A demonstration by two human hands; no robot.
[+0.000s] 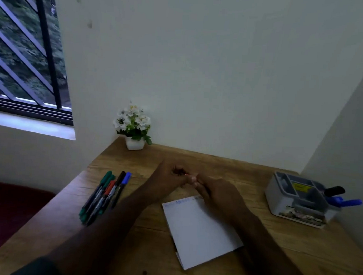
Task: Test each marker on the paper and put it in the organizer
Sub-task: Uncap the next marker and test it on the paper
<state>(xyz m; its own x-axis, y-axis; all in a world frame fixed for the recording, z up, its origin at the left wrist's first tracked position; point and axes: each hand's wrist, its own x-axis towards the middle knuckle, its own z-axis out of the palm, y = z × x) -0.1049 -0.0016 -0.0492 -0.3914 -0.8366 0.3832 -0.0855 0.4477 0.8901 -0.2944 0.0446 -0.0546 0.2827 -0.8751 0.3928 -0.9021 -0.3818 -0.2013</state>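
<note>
My left hand [167,180] and my right hand [213,194] meet above the top edge of the white paper [200,230], fingers curled round a small marker of which only a red tip [187,174] shows. Which part each hand grips is hidden. The paper carries faint scribbles along its top edge. Several markers [104,193], green, red, black and blue, lie in a bunch on the table to the left. The grey organizer [295,199] stands at the right with a black marker [334,191] and blue markers [347,202] sticking out of it.
A white pot of white flowers [133,127] stands at the table's back left corner against the wall. The wooden table [297,250] ends at a wall on the right. A barred window [22,53] is at the far left.
</note>
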